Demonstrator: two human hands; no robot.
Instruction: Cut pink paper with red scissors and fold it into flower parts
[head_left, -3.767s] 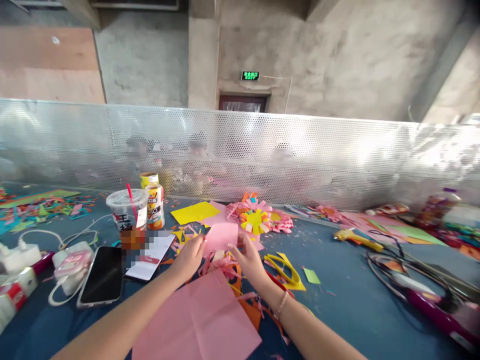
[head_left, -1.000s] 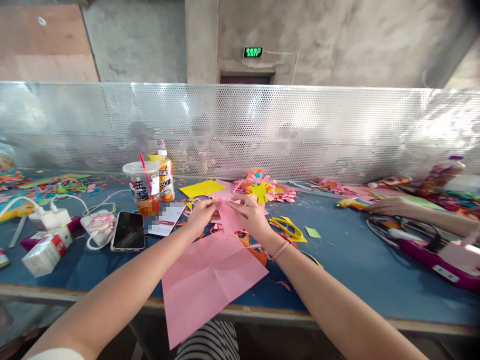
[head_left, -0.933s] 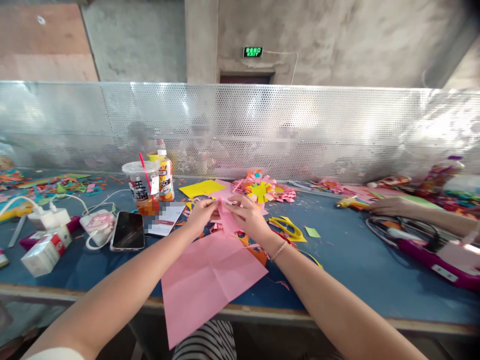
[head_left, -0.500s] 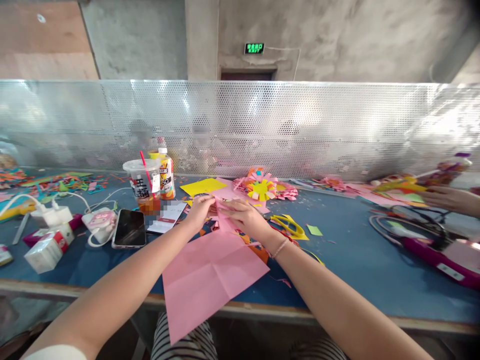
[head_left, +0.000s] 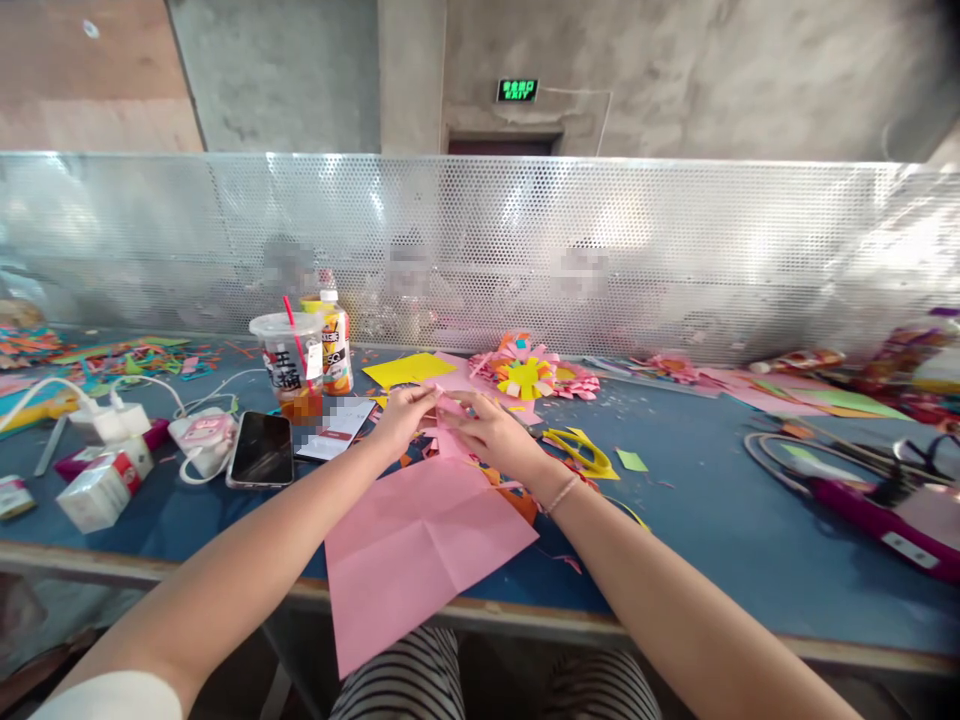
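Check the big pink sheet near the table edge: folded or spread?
Spread. The big pink sheet lies open on the table, crease lines showing, one corner overhanging the edge.

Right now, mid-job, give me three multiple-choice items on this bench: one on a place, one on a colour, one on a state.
1. Where does the phone lie? A. left of the drink cup B. beside the paper flower C. on the large pink sheet
2. What colour is the small folded paper in the hands? A. yellow B. pink C. green
3. How does the large pink sheet lie? A. rolled up B. torn in two C. flat, creased, overhanging the table edge

A: it lies below-left of the cup.
B: left hand and right hand pinch pink paper.
C: creases cross it, corner past the edge.
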